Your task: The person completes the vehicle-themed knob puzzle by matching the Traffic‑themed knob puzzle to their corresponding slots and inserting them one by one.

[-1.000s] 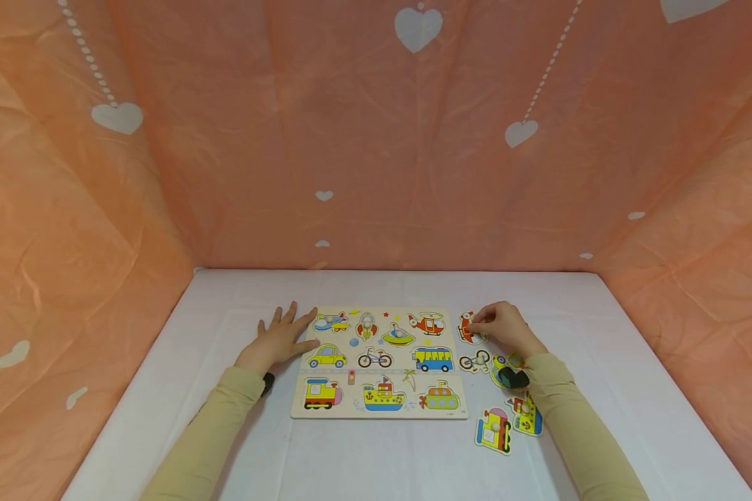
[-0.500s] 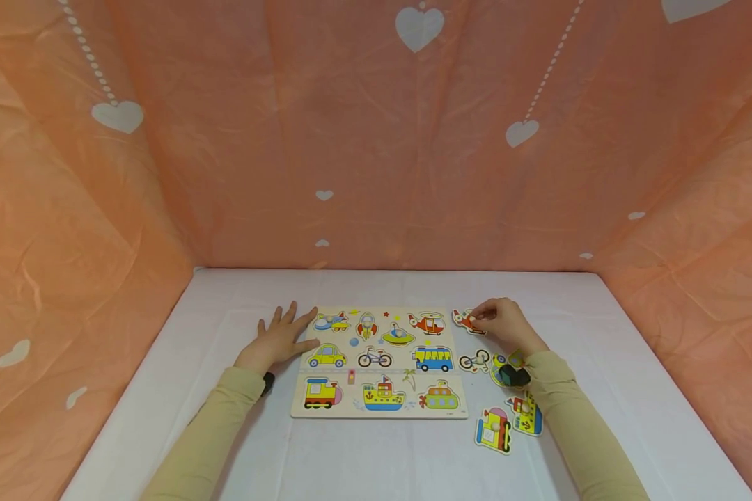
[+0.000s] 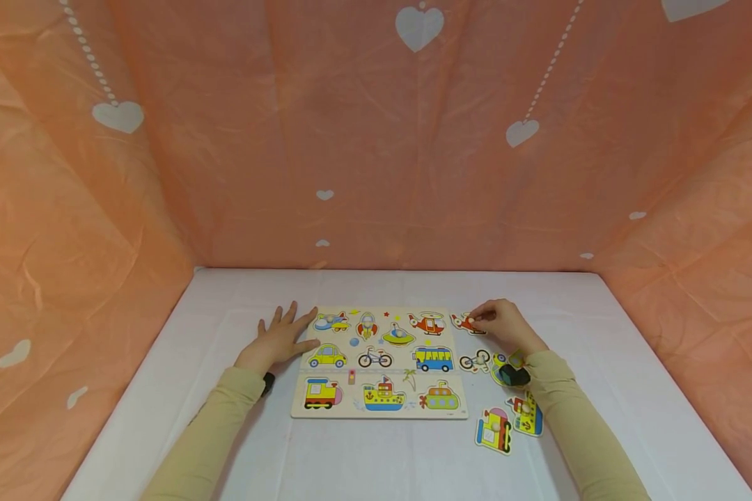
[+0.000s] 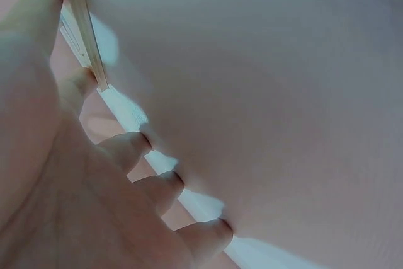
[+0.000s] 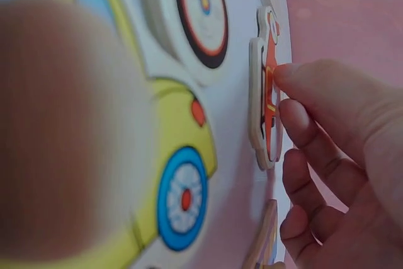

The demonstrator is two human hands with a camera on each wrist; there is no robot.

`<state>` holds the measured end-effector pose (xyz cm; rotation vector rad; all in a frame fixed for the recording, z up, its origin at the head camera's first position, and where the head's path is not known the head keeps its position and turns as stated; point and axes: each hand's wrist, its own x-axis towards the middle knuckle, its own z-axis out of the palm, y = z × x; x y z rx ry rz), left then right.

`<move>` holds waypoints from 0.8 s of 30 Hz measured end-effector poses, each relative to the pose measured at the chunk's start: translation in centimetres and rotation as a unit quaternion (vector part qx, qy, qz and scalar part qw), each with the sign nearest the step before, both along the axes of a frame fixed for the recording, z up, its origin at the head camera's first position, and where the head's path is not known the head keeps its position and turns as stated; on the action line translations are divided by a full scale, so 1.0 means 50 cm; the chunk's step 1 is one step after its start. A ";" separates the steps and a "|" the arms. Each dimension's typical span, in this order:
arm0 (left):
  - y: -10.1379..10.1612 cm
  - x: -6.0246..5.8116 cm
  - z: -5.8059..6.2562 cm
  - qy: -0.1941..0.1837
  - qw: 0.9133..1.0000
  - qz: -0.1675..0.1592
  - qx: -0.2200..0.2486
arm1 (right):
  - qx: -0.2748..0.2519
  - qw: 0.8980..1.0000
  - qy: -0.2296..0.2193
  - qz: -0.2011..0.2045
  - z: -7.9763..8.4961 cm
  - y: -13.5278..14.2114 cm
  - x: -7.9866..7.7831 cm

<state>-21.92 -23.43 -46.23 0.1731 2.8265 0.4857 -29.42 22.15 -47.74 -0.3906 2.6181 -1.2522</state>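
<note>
A wooden vehicle puzzle board (image 3: 345,412) lies on the white table. My left hand (image 3: 278,346) is spread at its left side; in the left wrist view the thumb and forefinger (image 4: 79,86) touch the board's edge (image 4: 88,42). My right hand (image 3: 506,325) pinches a red helicopter puzzle piece (image 3: 460,321) just off the board's upper right corner, beside the helicopter picture (image 3: 427,323). In the right wrist view the helicopter piece (image 5: 271,92) lies close to the tabletop, with the thumb and forefinger at it. Airplane (image 3: 330,322), rocket (image 3: 367,325) and flying saucer (image 3: 397,335) pieces with knobs sit in the board.
Right of the board lie a bicycle piece (image 3: 474,360), a train piece (image 3: 494,433) and a ship piece (image 3: 529,417). Another piece (image 3: 496,376) is partly hidden under the right wrist camera. Peach cloth walls (image 3: 376,209) enclose the table.
My right hand has taken hold of the helicopter piece, turned it from nose-down to about level and shifted it slightly left and up. The left hand has stayed in place.
</note>
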 end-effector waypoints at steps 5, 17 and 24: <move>0.000 -0.001 0.001 -0.002 1.000 0.001 0.000 | 0.012 1.000 0.023 0.003 0.003 0.003 -0.005; -0.002 -0.004 -0.003 -0.007 1.000 0.001 0.003 | 0.034 0.997 0.072 0.016 0.030 -0.007 -0.008; -0.001 -0.004 -0.003 -0.010 1.000 0.000 0.007 | 0.022 0.996 0.081 0.042 0.037 -0.032 -0.002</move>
